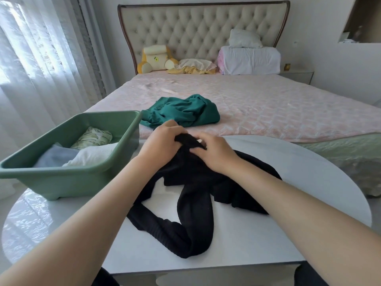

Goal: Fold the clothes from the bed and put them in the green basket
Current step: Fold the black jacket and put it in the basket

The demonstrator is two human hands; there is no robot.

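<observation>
A black garment lies crumpled on the white table, its sleeves trailing toward me. My left hand and my right hand both grip a bunched part of it at the far edge, close together. The green basket stands on the table's left side, holding a patterned piece, a blue piece and a white ribbed piece. A dark green garment lies unfolded on the pink bed just beyond my hands.
Pillows, a rolled white blanket and a yellow cushion line the tufted headboard. Sheer curtains hang at the left. A nightstand stands at the right of the bed.
</observation>
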